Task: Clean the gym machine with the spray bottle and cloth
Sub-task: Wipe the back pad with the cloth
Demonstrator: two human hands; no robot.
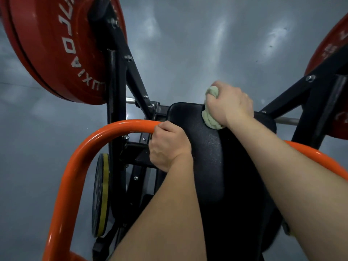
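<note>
I look down on a gym machine with a black padded seat and an orange curved tube frame. My right hand is closed on a bunched pale green cloth and presses it on the pad's far upper edge. My left hand grips the orange tube beside the pad's left side. No spray bottle is in view.
A large red weight plate hangs at upper left on the black frame. Another red plate sits at the right edge. A smaller black and yellow plate stands low on the left. Grey floor lies beyond.
</note>
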